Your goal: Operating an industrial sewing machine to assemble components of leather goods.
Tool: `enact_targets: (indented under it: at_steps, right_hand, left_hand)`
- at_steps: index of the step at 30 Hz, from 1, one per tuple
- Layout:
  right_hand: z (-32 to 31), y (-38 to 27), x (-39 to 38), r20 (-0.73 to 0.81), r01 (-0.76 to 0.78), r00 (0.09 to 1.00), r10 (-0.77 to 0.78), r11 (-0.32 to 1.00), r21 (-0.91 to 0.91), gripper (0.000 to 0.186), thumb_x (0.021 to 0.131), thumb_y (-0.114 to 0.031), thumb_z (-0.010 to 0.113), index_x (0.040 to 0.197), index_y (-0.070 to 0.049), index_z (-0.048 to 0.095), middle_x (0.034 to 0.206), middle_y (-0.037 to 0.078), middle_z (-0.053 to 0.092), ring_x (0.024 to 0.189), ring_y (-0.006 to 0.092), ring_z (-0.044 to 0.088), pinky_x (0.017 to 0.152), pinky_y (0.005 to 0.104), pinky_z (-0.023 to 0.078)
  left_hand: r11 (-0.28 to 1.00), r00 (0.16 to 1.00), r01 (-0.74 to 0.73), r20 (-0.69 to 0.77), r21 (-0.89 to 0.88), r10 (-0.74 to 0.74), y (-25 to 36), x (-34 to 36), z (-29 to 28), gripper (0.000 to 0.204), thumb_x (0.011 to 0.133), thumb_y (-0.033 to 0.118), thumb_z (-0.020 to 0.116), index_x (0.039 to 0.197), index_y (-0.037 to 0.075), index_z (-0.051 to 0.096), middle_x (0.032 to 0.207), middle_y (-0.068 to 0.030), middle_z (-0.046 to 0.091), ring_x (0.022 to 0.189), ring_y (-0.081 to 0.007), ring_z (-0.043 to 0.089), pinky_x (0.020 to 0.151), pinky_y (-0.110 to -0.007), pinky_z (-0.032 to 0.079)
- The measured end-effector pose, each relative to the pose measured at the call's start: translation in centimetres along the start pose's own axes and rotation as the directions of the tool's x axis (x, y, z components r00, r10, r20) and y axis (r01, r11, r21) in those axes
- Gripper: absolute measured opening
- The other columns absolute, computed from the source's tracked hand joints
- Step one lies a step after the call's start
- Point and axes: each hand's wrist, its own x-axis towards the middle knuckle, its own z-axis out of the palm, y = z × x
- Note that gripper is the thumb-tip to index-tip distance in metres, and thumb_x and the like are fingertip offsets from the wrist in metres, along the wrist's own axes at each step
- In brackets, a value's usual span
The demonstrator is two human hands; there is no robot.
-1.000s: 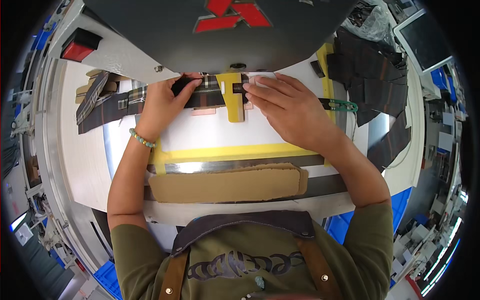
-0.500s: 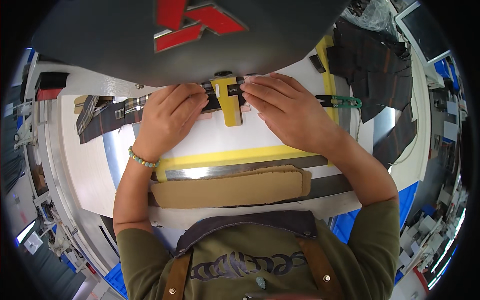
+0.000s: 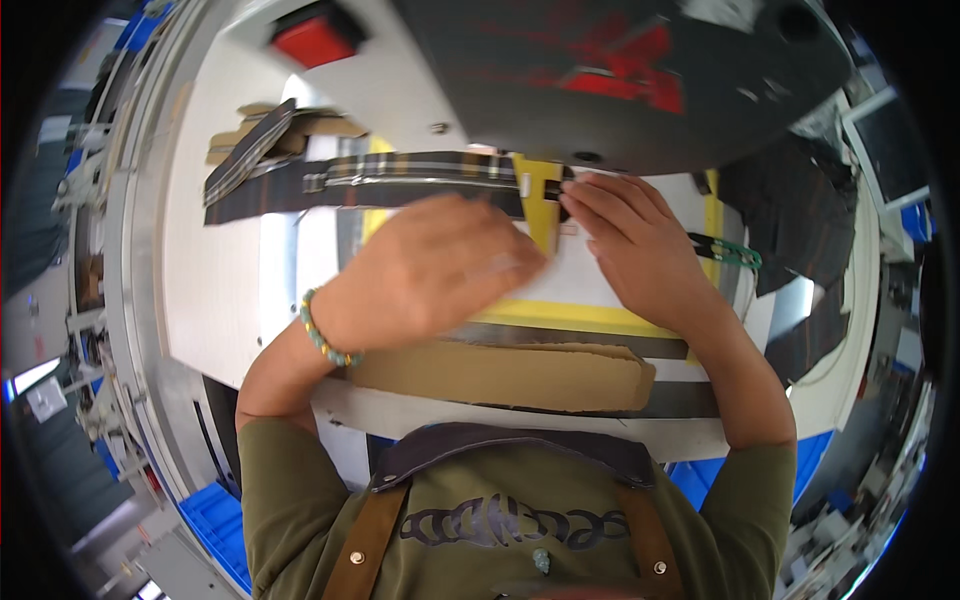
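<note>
A dark plaid fabric strip with a zipper-like light line lies along the work table, its right end under a yellow plate below the machine head. My right hand is beside the plate's right edge, fingers stretched out and fingertips on the dark material there. My left hand, with a beaded bracelet, is lifted in front of the strip, its fingers pointing at the plate's lower end. Motion smears those fingers, so their grip cannot be made out.
The dark machine head with a red emblem overhangs the work. Brown cardboard lies near the front edge. Green-handled snips and dark fabric pieces are at the right. A red button is at the back left.
My left hand has left the strip beside the plate and come nearer and to the right, uncovering the strip. My right hand stays by the plate. The whole view has shifted.
</note>
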Motion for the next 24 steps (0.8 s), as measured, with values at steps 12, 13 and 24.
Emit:
enact_targets:
  at_steps: [12,13,24]
  right_hand:
    - [-1.1,-0.2,-0.8,0.046,-0.011,0.999,0.008,0.998,0.069,0.047,0.094,-0.006,0.070,0.141,-0.002,0.065,0.148,0.010,0.061,0.142,0.0292,0.053,0.127,0.0511,0.038]
    - [-0.9,0.4,-0.5,0.021,0.034,0.999,-0.037,0.992,0.118,0.044,0.095,-0.008,0.071,0.139,-0.003,0.067,0.144,0.011,0.065,0.139,0.0308,0.057,0.125,0.0511,0.041]
    - [-11.6,-1.7,-5.8,0.038,-0.104,0.994,0.098,0.970,0.218,0.033,0.100,-0.015,0.073,0.132,-0.006,0.075,0.129,0.014,0.074,0.119,0.0331,0.070,0.101,0.0413,0.056]
  left_hand:
    - [0.970,0.882,-0.228,-0.404,0.087,0.244,13.1,-0.6,-9.2,0.024,0.103,0.017,0.065,0.121,0.003,0.073,0.101,-0.0113,0.078,0.087,-0.0237,0.073,0.069,-0.029,0.055]
    - [0.909,0.821,-0.365,-0.392,0.201,0.416,12.8,-0.8,-8.7,0.018,0.099,0.017,0.067,0.115,0.010,0.069,0.096,-0.0033,0.073,0.082,-0.0203,0.069,0.067,-0.028,0.053]
    - [0.932,0.910,0.360,0.239,-0.051,-0.338,8.9,-3.6,-3.5,0.039,0.078,0.008,0.085,0.115,0.002,0.072,0.113,-0.0136,0.071,0.103,-0.0366,0.068,0.084,-0.043,0.056]
